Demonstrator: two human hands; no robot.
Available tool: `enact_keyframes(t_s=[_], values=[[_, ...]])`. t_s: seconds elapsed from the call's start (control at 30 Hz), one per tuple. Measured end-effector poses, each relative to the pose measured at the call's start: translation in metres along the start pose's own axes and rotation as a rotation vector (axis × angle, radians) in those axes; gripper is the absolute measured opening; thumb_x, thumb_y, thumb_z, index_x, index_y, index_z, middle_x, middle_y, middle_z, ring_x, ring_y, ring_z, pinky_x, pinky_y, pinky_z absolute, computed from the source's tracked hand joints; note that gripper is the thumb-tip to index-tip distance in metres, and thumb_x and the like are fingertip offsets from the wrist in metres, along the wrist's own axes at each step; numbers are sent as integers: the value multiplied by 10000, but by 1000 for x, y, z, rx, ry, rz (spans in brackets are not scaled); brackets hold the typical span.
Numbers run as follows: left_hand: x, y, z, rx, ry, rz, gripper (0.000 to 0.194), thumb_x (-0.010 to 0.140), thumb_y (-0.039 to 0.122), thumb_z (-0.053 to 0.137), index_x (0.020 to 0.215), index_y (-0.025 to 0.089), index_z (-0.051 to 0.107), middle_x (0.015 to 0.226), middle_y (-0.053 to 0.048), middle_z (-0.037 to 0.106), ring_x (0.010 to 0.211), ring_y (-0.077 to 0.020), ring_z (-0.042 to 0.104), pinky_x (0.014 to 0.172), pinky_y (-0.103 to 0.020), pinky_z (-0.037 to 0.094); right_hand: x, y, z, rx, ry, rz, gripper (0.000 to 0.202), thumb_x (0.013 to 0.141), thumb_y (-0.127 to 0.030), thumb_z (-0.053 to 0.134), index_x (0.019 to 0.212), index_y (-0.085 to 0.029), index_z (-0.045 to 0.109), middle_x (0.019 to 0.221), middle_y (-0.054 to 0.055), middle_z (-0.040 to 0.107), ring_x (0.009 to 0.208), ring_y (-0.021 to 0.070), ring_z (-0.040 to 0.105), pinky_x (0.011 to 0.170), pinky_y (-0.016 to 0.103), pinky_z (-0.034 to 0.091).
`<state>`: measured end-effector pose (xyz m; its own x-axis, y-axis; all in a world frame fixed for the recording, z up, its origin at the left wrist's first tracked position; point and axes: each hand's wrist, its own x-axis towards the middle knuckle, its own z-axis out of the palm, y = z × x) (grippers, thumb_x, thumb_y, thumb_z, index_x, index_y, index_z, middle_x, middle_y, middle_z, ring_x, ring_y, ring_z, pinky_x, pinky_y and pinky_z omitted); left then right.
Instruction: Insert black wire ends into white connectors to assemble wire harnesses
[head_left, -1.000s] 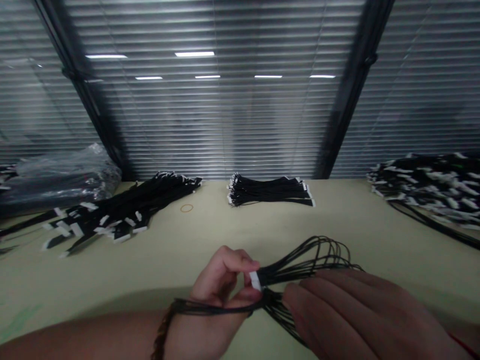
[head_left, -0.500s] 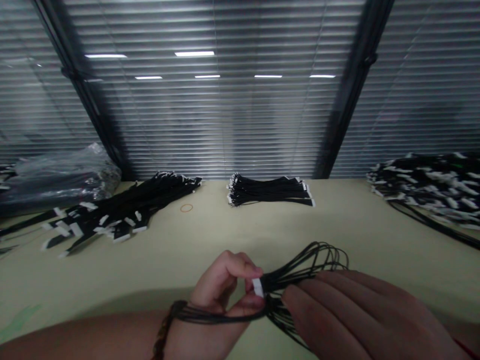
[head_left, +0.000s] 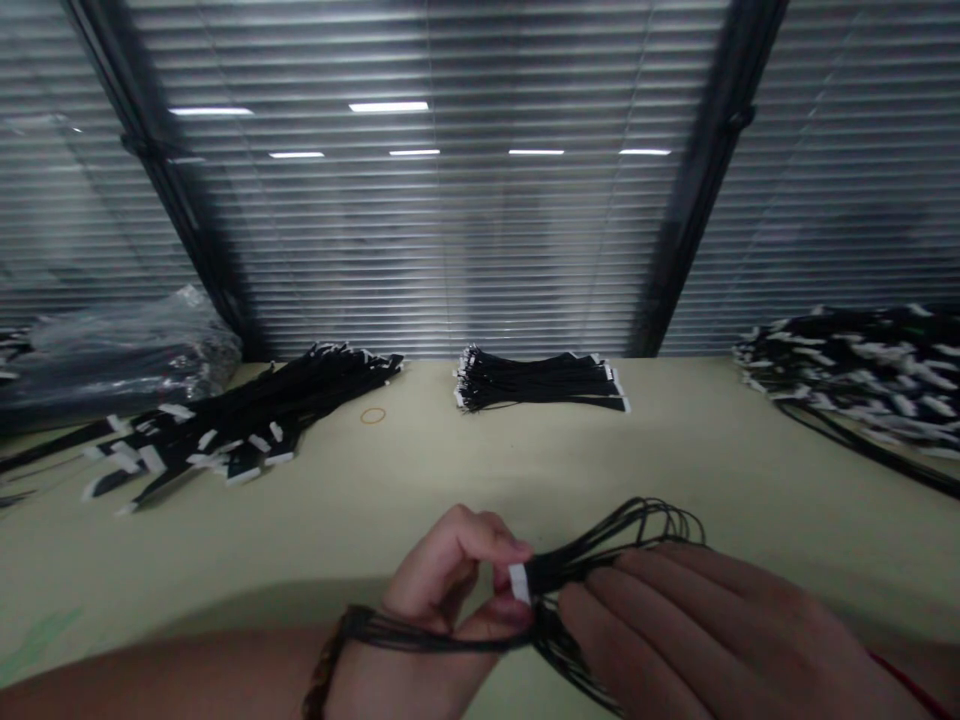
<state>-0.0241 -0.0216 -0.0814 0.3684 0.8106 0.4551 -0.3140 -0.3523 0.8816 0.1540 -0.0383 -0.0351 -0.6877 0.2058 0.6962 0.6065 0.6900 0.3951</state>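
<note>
A white connector [head_left: 519, 583] with several thin black wires [head_left: 600, 535] is pinched between the thumb and fingers of my left hand [head_left: 442, 590]. More black wires [head_left: 420, 634] run back from it across my left wrist. My right hand [head_left: 712, 630] lies over the wires just right of the connector, its back towards me. Its fingers are bent close together, and the wires pass under them; the fingertips and whatever they grip are hidden. The wires arch up in a loop above the right knuckles and fan out below the connector.
On the pale table [head_left: 315, 520] lie a neat bundle of black cables [head_left: 540, 382] at the back, a looser cable pile [head_left: 247, 410] at left and a large heap [head_left: 862, 375] at right. A rubber band [head_left: 373, 415] and a plastic bag [head_left: 127, 350] are there too. Blinds [head_left: 480, 230] stand behind.
Both hands have shifted slightly: the left a little right and down with the connector, the right a little left. The wire loop sits slightly lower. The piles are unmoved.
</note>
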Motion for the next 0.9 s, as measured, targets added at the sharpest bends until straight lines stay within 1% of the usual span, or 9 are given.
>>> enact_keyframes(t_s=[0.13, 0.23, 0.33, 0.4, 0.47, 0.53, 0.63, 0.73, 0.9], values=[[4, 3, 2, -16, 73, -126, 106, 808, 266, 630, 852, 201, 558, 734, 5, 522, 575, -63, 428, 490, -157, 340, -1, 3, 1, 89, -80, 5, 374, 891, -39, 255, 767, -150, 590, 584, 7, 564, 513, 138, 499, 501, 294, 390], [11, 4, 0, -2, 147, -257, 145, 750, 198, 668, 810, 191, 536, 708, 15, 518, 582, -70, 435, 494, -158, 344, 2, 14, -3, 118, -124, 29, 286, 908, -98, 310, 841, -145, 583, 694, 21, 605, 620, 150, 547, 542, 298, 411], [20, 5, -3, 47, 229, -214, 155, 713, 150, 671, 764, 176, 527, 686, 25, 517, 619, -78, 458, 540, -159, 380, 2, 23, -10, 17, -19, 61, 116, 871, -165, 473, 952, -139, 553, 818, 38, 632, 744, 174, 560, 639, 310, 418], [25, 5, -6, 89, 262, -193, 153, 718, 166, 670, 771, 169, 528, 699, 24, 528, 650, -81, 475, 575, -161, 402, -1, 23, -14, 19, 1, 95, 93, 843, -154, 511, 933, -152, 533, 809, 31, 625, 718, 160, 549, 619, 293, 395], [27, 5, -9, 133, 287, -196, 155, 733, 193, 666, 803, 165, 530, 725, 20, 541, 668, -82, 483, 595, -163, 409, -8, 21, -16, 135, -125, 118, 113, 848, -122, 432, 796, -179, 514, 674, -2, 579, 567, 127, 505, 513, 268, 338], [28, 5, -11, 172, 308, -192, 167, 742, 210, 664, 838, 162, 536, 762, 9, 555, 697, -88, 494, 622, -170, 416, -17, 17, -15, 223, -356, 136, 223, 819, -94, 373, 660, -194, 494, 545, -20, 515, 434, 121, 448, 435, 269, 275], [28, 4, -13, 187, 322, -185, 169, 754, 220, 656, 858, 166, 535, 773, 6, 558, 701, -88, 492, 627, -169, 412, -21, 14, -7, 210, -607, 203, 190, 744, -120, 466, 590, -198, 546, 513, -16, 543, 422, 153, 508, 425, 275, 288], [28, 5, -12, 168, 303, -161, 167, 760, 225, 653, 849, 175, 521, 721, 28, 529, 648, -72, 460, 577, -147, 390, -11, 15, 2, 295, -648, 297, 130, 765, -137, 525, 709, -206, 619, 647, -20, 623, 546, 152, 583, 504, 258, 360], [26, 4, -10, 150, 298, -129, 167, 755, 205, 659, 832, 179, 513, 702, 44, 505, 635, -60, 451, 564, -126, 393, 1, 17, 17, 524, -563, 382, 168, 853, -176, 464, 754, -201, 597, 684, -36, 601, 582, 106, 532, 563, 236, 339]])
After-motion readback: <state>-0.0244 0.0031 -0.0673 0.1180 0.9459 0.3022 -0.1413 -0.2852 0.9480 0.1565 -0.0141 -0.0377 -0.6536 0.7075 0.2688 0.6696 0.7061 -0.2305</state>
